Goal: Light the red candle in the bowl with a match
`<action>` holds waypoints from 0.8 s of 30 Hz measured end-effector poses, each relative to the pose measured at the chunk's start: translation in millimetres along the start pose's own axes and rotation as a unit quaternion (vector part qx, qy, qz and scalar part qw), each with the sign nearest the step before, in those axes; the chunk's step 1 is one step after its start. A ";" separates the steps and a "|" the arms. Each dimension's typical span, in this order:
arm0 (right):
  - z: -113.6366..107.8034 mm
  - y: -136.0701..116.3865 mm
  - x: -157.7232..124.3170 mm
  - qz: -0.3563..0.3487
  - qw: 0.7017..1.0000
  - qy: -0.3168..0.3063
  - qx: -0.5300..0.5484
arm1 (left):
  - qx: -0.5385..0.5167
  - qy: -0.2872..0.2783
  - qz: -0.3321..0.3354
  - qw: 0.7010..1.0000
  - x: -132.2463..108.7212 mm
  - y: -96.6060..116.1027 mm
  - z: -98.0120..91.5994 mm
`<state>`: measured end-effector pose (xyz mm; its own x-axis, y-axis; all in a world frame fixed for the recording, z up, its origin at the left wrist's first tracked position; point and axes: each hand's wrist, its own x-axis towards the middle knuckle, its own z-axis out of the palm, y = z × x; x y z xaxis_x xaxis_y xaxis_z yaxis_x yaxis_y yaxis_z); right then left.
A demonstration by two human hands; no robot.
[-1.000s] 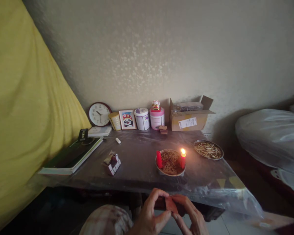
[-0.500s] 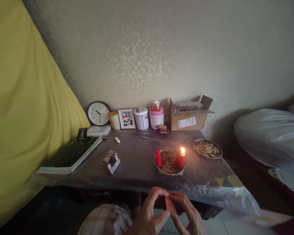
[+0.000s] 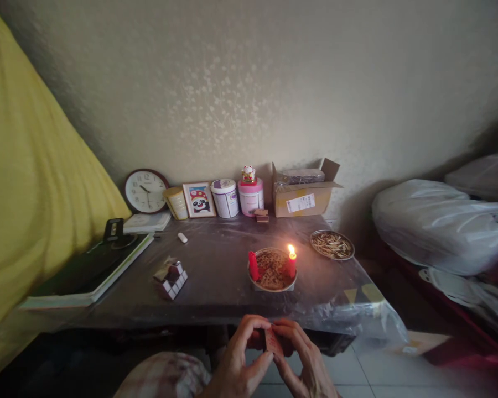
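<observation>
Between both hands, low in the head view and in front of the table edge, is a small reddish matchbox (image 3: 274, 342). My left hand (image 3: 241, 359) pinches its left side with thumb and fingertips. On the other side, my right hand (image 3: 305, 356) grips it the same way. Whether the box's tray is pushed out cannot be made out. Just beyond the hands stands a round bowl (image 3: 273, 289) of brown, crumbly material. Two red candles rise from it: the left candle (image 3: 253, 267) is unlit, while the right candle (image 3: 292, 267) burns with a flame.
A plate (image 3: 352, 255) of matchsticks lies right of the bowl. Leftward are a white-tiled small box (image 3: 175, 286) and a large book (image 3: 85, 276). Along the wall stand a clock (image 3: 146, 190), tins, a picture frame (image 3: 200, 199) and an open carton (image 3: 302, 202).
The view has turned slightly right, so the table's contents appear farther left. Both hands keep their hold on the matchbox, with little change in their grip.
</observation>
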<state>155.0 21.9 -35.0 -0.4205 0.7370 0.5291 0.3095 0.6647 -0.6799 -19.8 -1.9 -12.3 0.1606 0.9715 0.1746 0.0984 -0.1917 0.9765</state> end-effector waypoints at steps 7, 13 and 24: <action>0.5 -1.2 -0.3 0.001 1.000 0.002 -0.004 | -0.013 0.004 -0.010 1.000 0.1 3.7 2.4; 0.8 -1.8 0.0 0.002 1.000 0.007 -0.011 | -0.014 0.000 -0.009 1.000 0.1 3.2 0.8; -0.8 4.5 1.2 -0.029 0.999 0.007 -0.016 | 0.006 -0.002 -0.012 1.000 3.2 5.8 2.1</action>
<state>156.6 25.9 -37.0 -0.4256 0.6992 0.5744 0.3121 0.7093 -0.6321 -16.7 -0.2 -6.4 0.1626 0.9753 0.1497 0.1139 -0.1692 0.9790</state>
